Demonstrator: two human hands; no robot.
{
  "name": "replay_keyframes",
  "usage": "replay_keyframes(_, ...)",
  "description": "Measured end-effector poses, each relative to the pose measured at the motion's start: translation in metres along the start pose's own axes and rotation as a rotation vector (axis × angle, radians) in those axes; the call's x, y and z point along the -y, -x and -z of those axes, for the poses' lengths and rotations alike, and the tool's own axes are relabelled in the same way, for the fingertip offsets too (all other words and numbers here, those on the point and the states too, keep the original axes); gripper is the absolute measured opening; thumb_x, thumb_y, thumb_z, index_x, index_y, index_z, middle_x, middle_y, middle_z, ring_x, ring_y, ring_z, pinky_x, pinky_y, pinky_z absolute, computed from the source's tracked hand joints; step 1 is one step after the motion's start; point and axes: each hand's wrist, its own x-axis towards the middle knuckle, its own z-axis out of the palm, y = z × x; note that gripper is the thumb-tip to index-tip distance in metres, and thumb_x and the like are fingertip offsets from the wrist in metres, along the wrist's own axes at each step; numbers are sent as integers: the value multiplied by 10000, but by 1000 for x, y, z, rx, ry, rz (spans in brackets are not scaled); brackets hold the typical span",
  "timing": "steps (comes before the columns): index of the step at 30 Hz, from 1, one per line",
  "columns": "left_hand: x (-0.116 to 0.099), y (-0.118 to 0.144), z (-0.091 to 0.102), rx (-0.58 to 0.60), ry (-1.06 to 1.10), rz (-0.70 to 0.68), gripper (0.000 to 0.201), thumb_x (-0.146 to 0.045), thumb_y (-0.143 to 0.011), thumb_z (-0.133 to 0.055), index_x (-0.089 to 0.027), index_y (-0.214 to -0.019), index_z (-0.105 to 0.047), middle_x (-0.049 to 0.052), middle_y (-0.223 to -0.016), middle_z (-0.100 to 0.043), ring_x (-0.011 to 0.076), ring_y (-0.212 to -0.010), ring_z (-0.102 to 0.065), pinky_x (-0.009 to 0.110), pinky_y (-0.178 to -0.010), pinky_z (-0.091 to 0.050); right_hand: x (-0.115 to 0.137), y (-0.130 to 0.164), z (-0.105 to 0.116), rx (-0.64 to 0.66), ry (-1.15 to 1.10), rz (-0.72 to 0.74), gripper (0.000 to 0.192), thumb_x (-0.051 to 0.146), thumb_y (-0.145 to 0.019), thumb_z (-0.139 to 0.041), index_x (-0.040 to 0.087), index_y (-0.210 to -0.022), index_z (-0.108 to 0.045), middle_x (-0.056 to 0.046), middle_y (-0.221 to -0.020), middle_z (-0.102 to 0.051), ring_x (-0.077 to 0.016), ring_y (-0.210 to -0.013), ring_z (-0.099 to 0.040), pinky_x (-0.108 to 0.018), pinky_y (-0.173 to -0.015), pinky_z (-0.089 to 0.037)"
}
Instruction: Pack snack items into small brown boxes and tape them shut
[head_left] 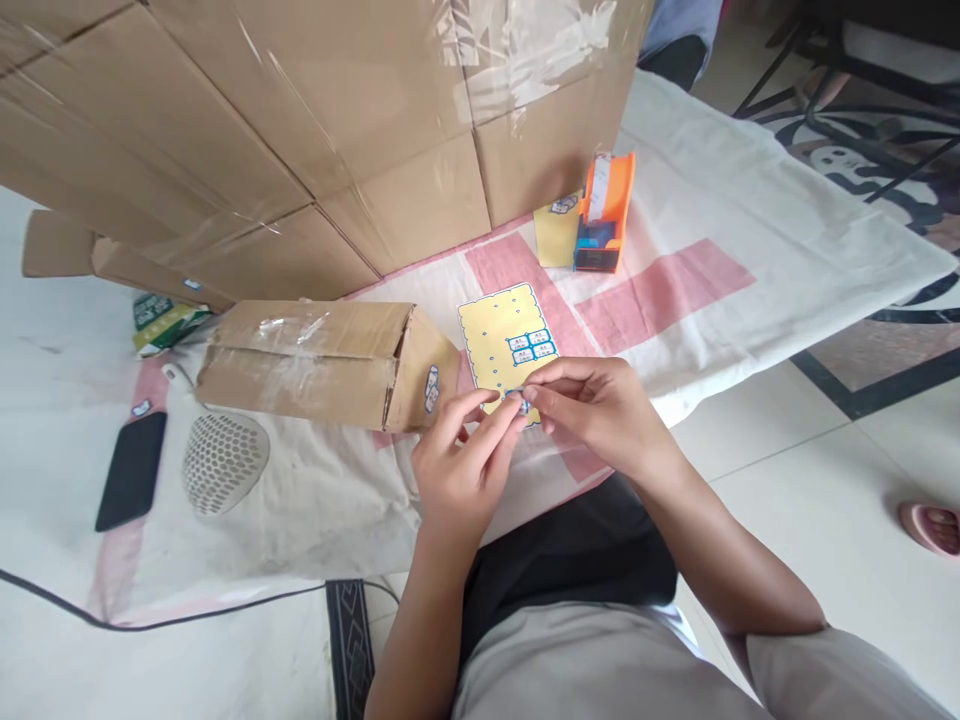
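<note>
Far left on the cloth (750, 200): a black phone (132, 470) lying flat, a white perforated dome-shaped thing (223, 462) just beside it, and a green packet (161, 320) tucked under the big taped cartons (300, 130) behind. Next right, a small cardboard box (322, 362) on its side, end flap toward the hands, a little sticker (432, 390) already on that flap.

Centre — the left hand (457, 470) and right hand (600, 410) meet over the near edge of a yellow sticker sheet (502, 340). Both thumb-and-forefinger pairs are pressed together on one small blue-and-white label (519, 400), held just above the sheet's bottom edge. A few labels remain on the sheet in a cluster near its lower right; the rest is bare backing.

Further right, a second yellow sheet (556, 232) stands against an orange tape dispenser (604, 215), well apart from the hands.

Judgement: the step in hand looks like peeling or separating a single label off the backing. Whether it is fully free of the sheet — cannot tell, the fingertips cover it. Next move calls for a clean lift without folding the adhesive onto itself, then one hand free to steady whatever it goes on.
</note>
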Motion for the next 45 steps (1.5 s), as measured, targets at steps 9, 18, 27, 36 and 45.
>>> replay_keyframes(9, -11, -5, -15, -155, 306, 427, 144, -238, -958, -639, -200, -884, -757, 11, -791, -692, 111, -708, -601, 234, -629, -465, -10, -3, 0, 74, 152, 136, 321, 484, -943, -637, 203, -798, -583, 2, -761, -534, -144, -722, -484, -294, -653, -390)
replay_keyframes(18, -21, -7, -42, -195, 558, 682, 264, -370, -961, -627, -178, -799, -711, 10, -770, -664, 125, -728, -601, 234, -652, -476, -10, 12, 14, 76, 432, 176, 226, 348, -1024, -477, 216, -842, -506, 10, -738, -505, -143, -666, -451, -291, -617, -355)
replay_keyframes(27, -31, 7, -16, -192, 192, 227, 106, -155, -951, -617, -191, -944, -716, 21, -818, -717, 122, -715, -643, 241, -642, -497, -6, -24, 25, 88, 811, 200, 247, 205, -980, -477, 215, -735, -453, 5, -691, -512, -145, -624, -470, -304, -603, -322)
replay_keyframes(36, -33, 60, 9, 100, 59, 22, 178, -53, -877, -669, -157, -1018, -698, 38, -811, -751, 132, -653, -661, 268, -628, -507, -9, -79, 40, 88, 1437, 137, 163, 78, -879, -570, 190, -835, -680, -90, -852, -703, -258, -825, -595, -382, -720, -352)
replay_keyframes(45, -27, 70, 4, 110, 66, 35, 188, -58, -889, -665, -172, -1033, -701, 39, -830, -758, 126, -673, -672, 252, -645, -535, -22, -62, 49, -49, 844, 273, 349, 115, -925, -496, 208, -1084, -793, -56, -1054, -780, -225, -938, -707, -353, -803, -510)
